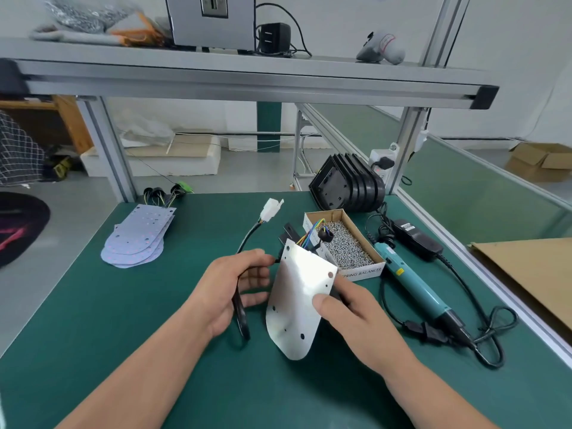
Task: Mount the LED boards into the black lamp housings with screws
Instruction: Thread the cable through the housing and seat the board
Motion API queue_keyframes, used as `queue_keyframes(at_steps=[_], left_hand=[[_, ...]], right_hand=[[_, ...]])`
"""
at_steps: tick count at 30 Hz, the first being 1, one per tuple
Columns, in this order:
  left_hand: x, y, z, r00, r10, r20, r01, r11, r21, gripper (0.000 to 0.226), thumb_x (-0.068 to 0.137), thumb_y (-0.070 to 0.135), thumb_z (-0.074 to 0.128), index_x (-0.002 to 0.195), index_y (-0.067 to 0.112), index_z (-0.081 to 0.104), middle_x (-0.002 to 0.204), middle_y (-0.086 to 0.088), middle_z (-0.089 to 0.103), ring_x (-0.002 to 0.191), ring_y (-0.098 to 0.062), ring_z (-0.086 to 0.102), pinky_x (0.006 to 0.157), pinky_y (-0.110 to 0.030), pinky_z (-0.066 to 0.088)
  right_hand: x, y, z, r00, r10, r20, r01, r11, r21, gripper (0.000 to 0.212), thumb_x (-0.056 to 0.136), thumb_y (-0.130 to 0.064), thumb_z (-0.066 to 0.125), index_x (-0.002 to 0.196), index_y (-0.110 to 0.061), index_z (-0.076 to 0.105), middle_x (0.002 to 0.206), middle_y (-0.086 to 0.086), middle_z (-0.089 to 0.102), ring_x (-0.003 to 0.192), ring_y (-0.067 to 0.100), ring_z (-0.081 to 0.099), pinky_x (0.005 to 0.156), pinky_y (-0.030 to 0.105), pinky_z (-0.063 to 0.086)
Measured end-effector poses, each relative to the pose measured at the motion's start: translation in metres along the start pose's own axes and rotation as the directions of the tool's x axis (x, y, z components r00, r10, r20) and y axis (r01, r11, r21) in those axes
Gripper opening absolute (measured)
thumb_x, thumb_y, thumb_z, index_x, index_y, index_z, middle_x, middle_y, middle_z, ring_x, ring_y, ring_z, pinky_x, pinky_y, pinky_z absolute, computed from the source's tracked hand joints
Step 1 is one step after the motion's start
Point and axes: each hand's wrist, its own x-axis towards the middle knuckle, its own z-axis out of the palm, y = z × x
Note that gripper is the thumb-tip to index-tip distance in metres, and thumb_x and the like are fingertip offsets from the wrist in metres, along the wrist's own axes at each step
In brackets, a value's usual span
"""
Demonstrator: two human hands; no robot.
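The left hand [229,292] and right hand [349,314] are showing bare, as are both forearms; the right thumbnail is looking short-trimmed.

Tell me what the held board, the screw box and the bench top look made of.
LED board: bare metal, probably aluminium; silvery matte back with a bright glare. Screw box: cardboard; brown raw inside, white printed outside. Bench top: matte green mat, perhaps rubber; no shine.
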Motion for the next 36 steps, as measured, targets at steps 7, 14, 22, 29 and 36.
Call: queue_keyframes(at_steps=[7, 14, 22, 29, 36], left_hand=[[-0.004, -0.007, 0.012, 0.999, 0.026, -0.03, -0.027, 0.998, -0.049, 0.066, 0.08, 0.043, 0.085, 0.121, -0.007, 0.071, 0.086, -0.008, 0.062, 0.064, -0.021, 0.066, 0.051, -0.028, 0.053], [-0.006, -0.008, 0.013, 0.999, -0.029, -0.023, 0.027, 0.994, -0.107, 0.064, 0.092, 0.04, 0.081, 0.13, -0.008, 0.063, 0.105, -0.025, 0.066, 0.09, -0.035, 0.079, 0.07, -0.041, 0.064], [-0.006, -0.006, 0.013, 1.0, 0.014, 0.02, -0.015, 0.999, 0.033, 0.061, 0.072, 0.063, 0.089, 0.101, 0.009, 0.083, 0.107, -0.015, 0.081, 0.091, -0.031, 0.08, 0.069, -0.034, 0.062], [-0.002, -0.013, 0.012, 0.995, 0.064, -0.08, -0.057, 0.994, 0.093, 0.028, 0.092, 0.037, 0.081, 0.097, 0.009, 0.079, 0.097, -0.012, 0.082, 0.076, -0.027, 0.076, 0.062, -0.034, 0.06], [-0.004, -0.016, 0.015, 0.963, 0.248, -0.111, -0.211, 0.94, 0.269, 0.056, 0.079, 0.069, 0.074, 0.086, 0.014, 0.068, 0.076, 0.001, 0.063, 0.069, -0.018, 0.059, 0.066, -0.035, 0.049]], right_hand=[[-0.002, -0.002, 0.01, 0.992, -0.078, -0.102, 0.072, 0.996, -0.06, 0.025, 0.099, -0.041, 0.043, 0.102, -0.029, 0.064, 0.088, 0.002, 0.063, 0.084, 0.021, 0.052, 0.081, 0.043, 0.047], [0.0, -0.009, 0.003, 0.973, -0.044, -0.224, 0.087, 0.979, 0.183, 0.03, 0.09, -0.04, 0.051, 0.074, -0.015, 0.051, 0.072, -0.006, 0.047, 0.068, 0.012, 0.044, 0.063, 0.02, 0.036], [0.02, -0.002, -0.023, 0.949, 0.31, 0.06, -0.309, 0.874, 0.376, 0.037, 0.084, -0.035, 0.056, 0.109, -0.021, 0.08, 0.11, 0.011, 0.079, 0.096, 0.025, 0.075, 0.078, 0.036, 0.056], [0.028, -0.012, -0.042, 0.96, 0.184, -0.21, -0.189, 0.982, -0.004, 0.036, 0.079, -0.045, 0.05, 0.081, -0.01, 0.056, 0.071, -0.003, 0.053, 0.064, 0.016, 0.048, 0.064, 0.032, 0.037], [0.042, -0.025, -0.029, 0.979, 0.149, -0.142, -0.173, 0.968, -0.181, 0.024, 0.078, -0.025, 0.047, 0.097, -0.025, 0.062, 0.069, 0.0, 0.051, 0.067, 0.006, 0.039, 0.061, 0.04, 0.037]])
